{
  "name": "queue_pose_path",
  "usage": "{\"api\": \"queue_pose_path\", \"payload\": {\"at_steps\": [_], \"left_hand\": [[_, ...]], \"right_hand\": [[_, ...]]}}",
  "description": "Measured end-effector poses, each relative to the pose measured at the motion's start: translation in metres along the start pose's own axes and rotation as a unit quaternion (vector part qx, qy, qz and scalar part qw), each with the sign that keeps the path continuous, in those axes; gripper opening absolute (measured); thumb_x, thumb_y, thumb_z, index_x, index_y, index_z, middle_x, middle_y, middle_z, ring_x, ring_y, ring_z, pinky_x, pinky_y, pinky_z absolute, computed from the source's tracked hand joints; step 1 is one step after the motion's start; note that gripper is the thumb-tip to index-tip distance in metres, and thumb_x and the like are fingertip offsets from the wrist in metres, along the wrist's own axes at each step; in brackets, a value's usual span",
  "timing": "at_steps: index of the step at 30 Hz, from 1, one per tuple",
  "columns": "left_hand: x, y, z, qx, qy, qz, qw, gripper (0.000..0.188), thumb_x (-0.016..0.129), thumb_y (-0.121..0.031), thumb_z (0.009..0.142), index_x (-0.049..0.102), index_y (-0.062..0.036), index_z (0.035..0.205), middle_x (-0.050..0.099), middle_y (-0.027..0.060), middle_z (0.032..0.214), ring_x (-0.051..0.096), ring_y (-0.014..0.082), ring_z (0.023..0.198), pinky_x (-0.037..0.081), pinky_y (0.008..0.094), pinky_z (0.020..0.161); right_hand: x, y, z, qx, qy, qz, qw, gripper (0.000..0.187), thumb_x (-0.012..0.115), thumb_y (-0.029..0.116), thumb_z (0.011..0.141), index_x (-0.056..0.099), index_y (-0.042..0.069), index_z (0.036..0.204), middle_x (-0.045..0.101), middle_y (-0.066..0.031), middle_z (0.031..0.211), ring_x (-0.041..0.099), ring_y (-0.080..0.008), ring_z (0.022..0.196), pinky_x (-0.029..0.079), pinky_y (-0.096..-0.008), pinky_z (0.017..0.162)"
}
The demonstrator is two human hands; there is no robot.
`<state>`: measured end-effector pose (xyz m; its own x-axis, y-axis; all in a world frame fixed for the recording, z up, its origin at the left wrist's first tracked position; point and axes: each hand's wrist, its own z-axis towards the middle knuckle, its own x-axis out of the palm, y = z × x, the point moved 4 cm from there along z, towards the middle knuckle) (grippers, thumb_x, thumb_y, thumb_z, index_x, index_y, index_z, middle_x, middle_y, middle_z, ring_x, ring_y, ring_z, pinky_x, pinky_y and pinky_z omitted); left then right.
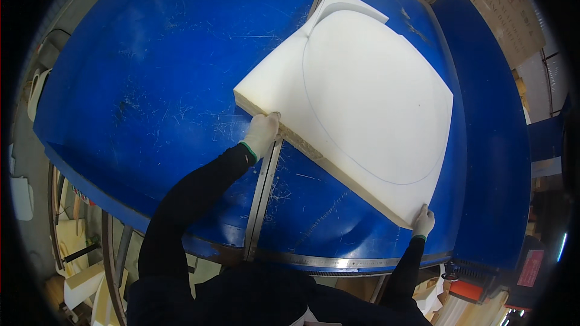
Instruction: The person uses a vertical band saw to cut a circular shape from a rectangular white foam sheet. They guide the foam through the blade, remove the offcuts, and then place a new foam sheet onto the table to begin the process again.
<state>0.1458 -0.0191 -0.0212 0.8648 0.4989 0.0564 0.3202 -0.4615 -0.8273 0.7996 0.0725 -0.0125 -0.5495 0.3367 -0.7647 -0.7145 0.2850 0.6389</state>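
A thick white foam block (368,96) lies on the blue metal table (163,66), set at a slant. A thin blue curve is drawn on its top face, and at the far end a curved cut parts a strip (347,3) from the main piece. My left hand (263,133), in a pale glove with a green cuff, grips the block's near edge toward its left corner. At the near right corner, my gloved right hand (424,221) holds the block, thumb on top. The undersides of the fingers are hidden.
A metal strip (263,199) crosses the table under the block. Along the front edge runs a metal ruler (344,262). A blue side panel (492,139) stands at the right, with a cardboard sheet (504,12) beyond it. Foam offcuts (84,284) lie below left.
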Motion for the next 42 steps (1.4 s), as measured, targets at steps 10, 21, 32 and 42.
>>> {"api": "queue_pose_path", "payload": {"at_steps": [10, 21, 32, 42], "left_hand": [[-0.004, -0.029, 0.002, 0.008, -0.020, -0.024, 0.999, 0.038, 0.051, -0.027, 0.102, 0.061, 0.0066, 0.115, 0.067, 0.0147, 0.106, 0.069, 0.0239, 0.093, 0.057, 0.0352, 0.084], [-0.004, -0.053, 0.015, 0.012, -0.029, -0.053, 0.998, 0.037, 0.051, -0.027, 0.102, 0.061, 0.0076, 0.110, 0.066, 0.0159, 0.102, 0.068, 0.0247, 0.090, 0.058, 0.0365, 0.082], [-0.014, -0.060, 0.045, 0.029, -0.058, -0.039, 0.997, 0.040, 0.051, -0.031, 0.101, 0.062, 0.0060, 0.111, 0.065, 0.0158, 0.103, 0.066, 0.0258, 0.091, 0.056, 0.0404, 0.083], [-0.024, -0.075, 0.068, 0.040, -0.073, -0.003, 0.997, 0.037, 0.053, -0.031, 0.098, 0.064, 0.0041, 0.103, 0.066, 0.0127, 0.094, 0.065, 0.0225, 0.082, 0.055, 0.0368, 0.071]], "right_hand": [[0.006, 0.019, -0.025, 0.008, 0.008, 0.031, 0.999, 0.044, 0.063, 0.035, 0.099, 0.067, -0.008, 0.095, 0.070, -0.0154, 0.086, 0.063, -0.0218, 0.076, 0.051, -0.0361, 0.073], [0.010, 0.018, -0.039, 0.023, 0.014, 0.066, 0.997, 0.041, 0.063, 0.033, 0.101, 0.066, -0.007, 0.094, 0.066, -0.0089, 0.082, 0.057, -0.0161, 0.073, 0.048, -0.0330, 0.068], [0.018, 0.040, -0.064, 0.024, 0.024, 0.067, 0.997, 0.041, 0.062, 0.034, 0.100, 0.062, -0.006, 0.092, 0.066, -0.0119, 0.083, 0.058, -0.0191, 0.074, 0.049, -0.0359, 0.069], [0.023, 0.052, -0.086, 0.032, 0.049, 0.063, 0.996, 0.041, 0.060, 0.034, 0.101, 0.061, -0.007, 0.093, 0.065, -0.0129, 0.086, 0.059, -0.0189, 0.077, 0.049, -0.0356, 0.071]]}}
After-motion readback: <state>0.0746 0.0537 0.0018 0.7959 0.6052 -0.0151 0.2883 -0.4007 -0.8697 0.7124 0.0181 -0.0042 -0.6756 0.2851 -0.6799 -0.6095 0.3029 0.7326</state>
